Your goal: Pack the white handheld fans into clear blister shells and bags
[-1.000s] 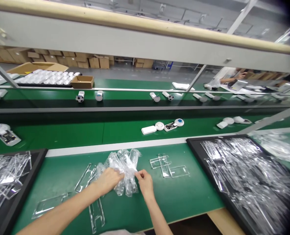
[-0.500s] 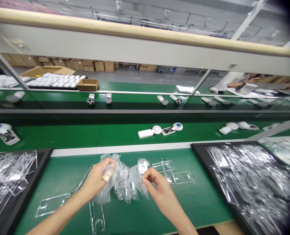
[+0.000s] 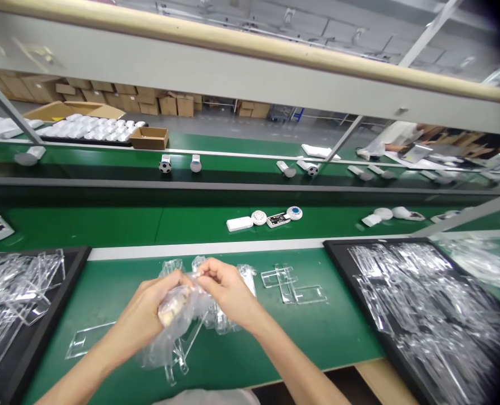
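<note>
Worktable (image 3: pixel 300 337) grn., bag (image 3: pixel 161 349) transp.; R tray (image 3: pixel 343 264) blk., its plastic frames (image 3: pixel 422 298) colourless. Belt (image 3: pixel 194 228) grn.; round head (image 3: pixel 294 214) wht. w/ blue centre; far disc (image 3: pixel 165 167) blk./wht., football-patterned.

Factory assembly hall, viewed from one workstation. A long green belt (image 3: pixel 194 225) bears small white devices (image 3: pixel 240 224) in a spaced row, some with circuit boards (image 3: pixel 278 220) exposed. On the near side of the belt is a green bench (image 3: pixel 309 337), with black trays (image 3: pixel 341 263) at both ends, heaped with clear plastic parts (image 3: pixel 435 306). Higher than the belt runs a pale beam (image 3: pixel 250 67). Beyond the belt, a second green strip (image 3: pixel 233 164) carries similar devices; farther from the belt appear white housings (image 3: pixel 98 128) in rows and stacked cardboard boxes (image 3: pixel 185 107) on a grey floor (image 3: pixel 220 122). Past the belt's right-hand stretch, another person (image 3: pixel 402 132) is partly visible.
</note>
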Demonstrator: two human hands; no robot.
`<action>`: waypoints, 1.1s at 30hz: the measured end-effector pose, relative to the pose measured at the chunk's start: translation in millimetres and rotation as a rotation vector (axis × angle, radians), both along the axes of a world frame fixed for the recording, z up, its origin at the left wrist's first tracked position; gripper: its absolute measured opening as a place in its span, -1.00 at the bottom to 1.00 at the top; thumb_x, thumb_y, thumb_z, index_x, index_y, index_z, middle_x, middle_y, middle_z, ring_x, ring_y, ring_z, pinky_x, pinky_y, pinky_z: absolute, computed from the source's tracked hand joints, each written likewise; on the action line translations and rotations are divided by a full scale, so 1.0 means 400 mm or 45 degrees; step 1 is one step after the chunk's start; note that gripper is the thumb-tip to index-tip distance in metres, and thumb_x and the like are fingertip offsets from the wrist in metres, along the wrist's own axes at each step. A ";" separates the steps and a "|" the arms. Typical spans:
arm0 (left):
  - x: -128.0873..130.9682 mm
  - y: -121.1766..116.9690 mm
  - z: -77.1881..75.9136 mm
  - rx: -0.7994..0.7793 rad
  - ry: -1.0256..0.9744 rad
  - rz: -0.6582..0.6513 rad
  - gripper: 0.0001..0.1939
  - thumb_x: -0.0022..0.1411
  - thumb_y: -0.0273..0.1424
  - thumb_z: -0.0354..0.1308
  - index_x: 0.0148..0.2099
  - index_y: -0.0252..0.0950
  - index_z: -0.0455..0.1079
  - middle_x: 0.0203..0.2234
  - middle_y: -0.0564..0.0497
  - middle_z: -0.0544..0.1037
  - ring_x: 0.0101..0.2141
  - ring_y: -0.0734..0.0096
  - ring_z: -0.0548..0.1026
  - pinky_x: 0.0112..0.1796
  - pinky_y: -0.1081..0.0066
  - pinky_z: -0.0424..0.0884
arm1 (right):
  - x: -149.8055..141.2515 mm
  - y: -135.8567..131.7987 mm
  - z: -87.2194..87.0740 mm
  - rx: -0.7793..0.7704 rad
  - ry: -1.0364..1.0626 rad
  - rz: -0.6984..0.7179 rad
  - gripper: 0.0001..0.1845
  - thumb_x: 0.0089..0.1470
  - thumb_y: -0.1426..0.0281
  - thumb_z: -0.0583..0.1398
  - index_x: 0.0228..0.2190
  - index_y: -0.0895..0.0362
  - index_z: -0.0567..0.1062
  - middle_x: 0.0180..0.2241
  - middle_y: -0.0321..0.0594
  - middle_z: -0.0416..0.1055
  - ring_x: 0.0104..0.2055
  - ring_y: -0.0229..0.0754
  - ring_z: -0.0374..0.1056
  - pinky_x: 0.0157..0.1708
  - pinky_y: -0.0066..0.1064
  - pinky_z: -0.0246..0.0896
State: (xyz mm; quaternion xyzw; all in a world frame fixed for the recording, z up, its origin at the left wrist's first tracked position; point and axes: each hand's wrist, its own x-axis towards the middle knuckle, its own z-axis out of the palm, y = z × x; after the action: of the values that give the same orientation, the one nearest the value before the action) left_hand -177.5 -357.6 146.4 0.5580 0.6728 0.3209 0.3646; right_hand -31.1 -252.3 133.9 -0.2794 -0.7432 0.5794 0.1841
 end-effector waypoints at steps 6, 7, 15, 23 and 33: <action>-0.055 -0.026 -0.109 0.041 -0.262 0.317 -0.84 0.10 -0.28 0.01 -0.39 -0.28 0.24 -0.54 0.09 0.34 -0.49 0.43 0.31 -0.44 0.49 0.22 | 0.169 -0.028 -0.213 0.260 -0.444 -0.418 -0.82 0.13 0.30 0.04 -0.29 0.09 0.39 -0.40 -0.29 0.41 -0.51 -0.28 0.30 -0.43 -0.44 0.21; -0.058 -0.031 -0.120 0.007 -0.304 0.339 -0.84 0.09 -0.29 0.02 -0.38 -0.28 0.24 -0.54 0.10 0.33 -0.49 0.44 0.30 -0.45 0.49 0.21 | 0.186 -0.022 -0.241 0.306 -0.530 -0.437 -0.79 0.15 0.29 0.02 -0.30 0.10 0.40 -0.38 -0.26 0.42 -0.48 -0.25 0.33 -0.39 -0.42 0.23; -0.001 0.045 -0.169 -0.249 0.201 -0.072 -0.48 0.14 -0.47 -0.08 0.17 -0.13 0.22 -0.19 -0.06 0.55 -0.23 0.23 0.50 -0.27 0.37 0.34 | 0.067 0.059 -0.351 0.409 -0.832 -0.380 -0.71 -0.09 0.63 0.14 -0.28 0.16 0.44 -0.23 -0.08 0.44 -0.33 -0.13 0.41 -0.33 -0.37 0.17; 0.048 0.217 -0.283 -0.203 0.887 -0.670 -0.45 0.00 -0.70 -0.04 0.04 -0.26 0.37 -0.44 -0.09 0.59 -0.36 0.19 0.53 -0.36 0.38 0.31 | 0.158 0.055 -0.251 0.440 -0.669 -0.277 -0.78 0.05 0.57 0.01 -0.46 0.09 0.41 -0.40 -0.28 0.39 -0.36 -0.23 0.33 -0.33 -0.44 0.13; 0.022 0.206 -0.316 -0.169 0.871 -0.714 -0.65 -0.03 -0.75 -0.06 -0.21 -0.35 0.32 -0.38 -0.14 0.53 -0.37 0.17 0.50 -0.34 0.34 0.30 | 0.238 -0.004 -0.075 0.225 -0.363 -0.169 -0.85 0.10 0.47 0.04 -0.48 0.05 0.31 -0.39 -0.31 0.30 -0.34 -0.22 0.25 -0.30 -0.39 0.14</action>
State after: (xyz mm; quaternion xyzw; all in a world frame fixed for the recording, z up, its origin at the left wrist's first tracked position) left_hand -168.6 -275.1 20.0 0.7682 0.5966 -0.0372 0.2291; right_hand 64.2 -253.8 103.8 -0.3897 -0.7898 0.4530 0.1385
